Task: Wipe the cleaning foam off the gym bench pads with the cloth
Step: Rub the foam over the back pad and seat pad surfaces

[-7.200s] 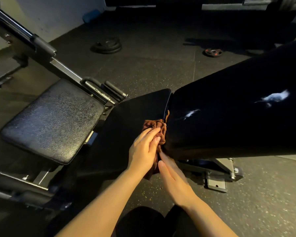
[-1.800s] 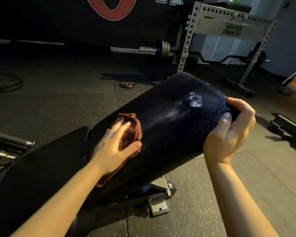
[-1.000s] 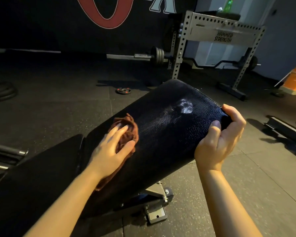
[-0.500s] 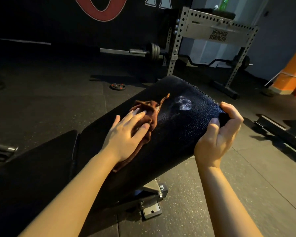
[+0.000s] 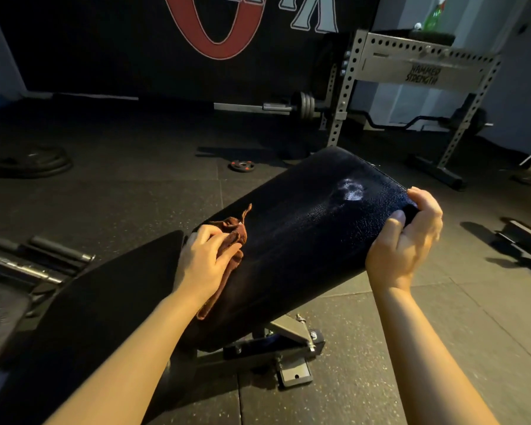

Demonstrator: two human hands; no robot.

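Observation:
The black inclined back pad [image 5: 304,240] of the bench runs up to the right, with a white patch of foam [image 5: 350,190] near its top end. My left hand [image 5: 203,262] holds the brown cloth [image 5: 236,231] bunched between thumb and curled fingers, low on the pad's left side, well short of the foam. One tail of the cloth points up the pad; another hangs below my wrist. My right hand [image 5: 405,240] grips the pad's top right corner, thumb on the face. The flat seat pad [image 5: 105,302] lies lower left.
The bench's steel foot [image 5: 295,372] sits on the rubber floor below the pad. A grey rack [image 5: 411,72] with a loaded barbell [image 5: 288,107] stands behind. A small weight plate [image 5: 242,165] and stacked plates [image 5: 28,162] lie on the floor. Another bench [image 5: 0,314] is at left.
My left hand has drawn the cloth back down the pad, away from the foam patch, and its fingers have curled. My right hand keeps its grip on the top corner.

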